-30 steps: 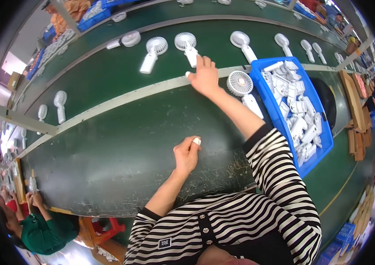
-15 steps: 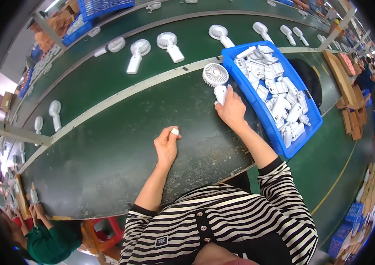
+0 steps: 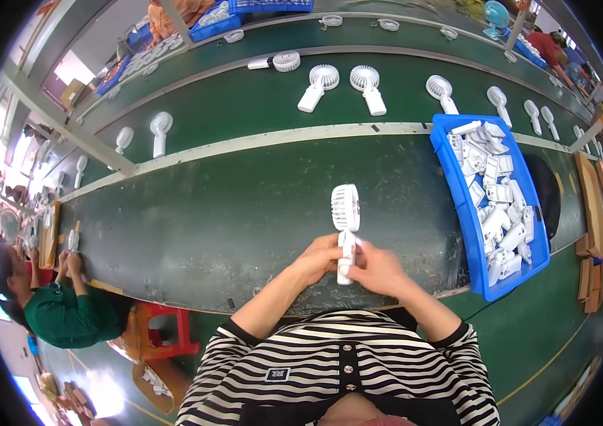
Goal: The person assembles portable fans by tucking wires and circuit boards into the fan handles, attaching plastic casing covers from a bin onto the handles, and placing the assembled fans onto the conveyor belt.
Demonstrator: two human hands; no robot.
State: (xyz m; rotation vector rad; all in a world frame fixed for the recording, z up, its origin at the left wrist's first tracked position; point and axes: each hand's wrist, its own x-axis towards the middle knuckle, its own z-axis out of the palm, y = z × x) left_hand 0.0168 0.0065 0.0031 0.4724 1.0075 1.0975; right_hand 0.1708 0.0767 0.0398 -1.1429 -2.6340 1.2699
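While blue bin is holding white parts, left hand and right hand, left of it, are grasping fan (head attached, remainder unclear).

The held fan looks smooth plastic, the bin glossy plastic, the bench scuffed.

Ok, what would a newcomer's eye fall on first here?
Likely the bright blue, rectangular plastic crate at right, heaped with small white plastic casings. Next, the white handheld fan with a round, slatted head near the centre, held in the person's left grip and right grip. Beyond the long pale rail, similar white fans lie spaced along a flat green surface.
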